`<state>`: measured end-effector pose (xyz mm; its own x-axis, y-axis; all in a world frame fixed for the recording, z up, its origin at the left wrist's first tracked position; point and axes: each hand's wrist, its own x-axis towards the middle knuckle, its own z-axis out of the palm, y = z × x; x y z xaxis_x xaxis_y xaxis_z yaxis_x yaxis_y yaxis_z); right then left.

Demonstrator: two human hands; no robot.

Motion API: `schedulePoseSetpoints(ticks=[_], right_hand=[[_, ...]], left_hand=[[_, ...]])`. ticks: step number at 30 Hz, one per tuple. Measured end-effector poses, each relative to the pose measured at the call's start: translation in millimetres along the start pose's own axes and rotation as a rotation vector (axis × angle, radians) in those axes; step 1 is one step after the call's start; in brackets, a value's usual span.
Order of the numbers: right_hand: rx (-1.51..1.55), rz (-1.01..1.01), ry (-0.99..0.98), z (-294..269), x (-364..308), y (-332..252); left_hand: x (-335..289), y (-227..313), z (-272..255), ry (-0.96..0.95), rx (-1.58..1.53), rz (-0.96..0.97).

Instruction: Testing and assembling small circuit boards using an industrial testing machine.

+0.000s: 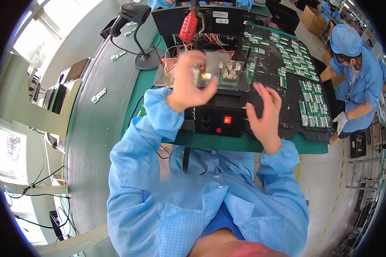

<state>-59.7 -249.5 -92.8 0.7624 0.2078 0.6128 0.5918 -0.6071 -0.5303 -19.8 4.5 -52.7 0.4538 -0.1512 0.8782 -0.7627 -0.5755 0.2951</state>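
My left hand is over the left front of a test fixture, its thumb apart from its curved fingers and nothing visible in it. Just past its fingertips rises the red handle of a toggle clamp. A clear plate on the fixture carries several pale posts, and a small lit display glows beside my thumb. My right hand hangs at the fixture's right front corner with its fingers spread, holding nothing. The fixture's black front panel bears a lit red switch.
Green circuit boards lie in rows on the black mat at right. A barcode scanner on a stand is at back left. Single boards rest on the left bench. A co-worker in blue stands beyond the right edge.
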Motion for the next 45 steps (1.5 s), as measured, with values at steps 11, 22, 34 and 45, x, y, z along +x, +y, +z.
schedulePoseSetpoints(ticks=[11,22,34,45], right_hand=[[-0.302,-0.311,-0.061,20.9,58.4,-28.0],[-0.225,-0.31,0.015,26.0,56.7,-18.9],[-0.211,-0.279,0.027,34.4,51.6,-19.2],[-0.212,-0.234,0.119,47.3,60.3,-25.3]], left_hand=[[1.2,-11.7,6.1,-0.142,0.048,0.251],[4.6,-4.1,7.9,-0.366,0.163,0.075],[2.8,-4.1,9.4,-0.406,0.159,0.048],[2.9,-10.6,11.5,-0.369,0.136,0.151]])
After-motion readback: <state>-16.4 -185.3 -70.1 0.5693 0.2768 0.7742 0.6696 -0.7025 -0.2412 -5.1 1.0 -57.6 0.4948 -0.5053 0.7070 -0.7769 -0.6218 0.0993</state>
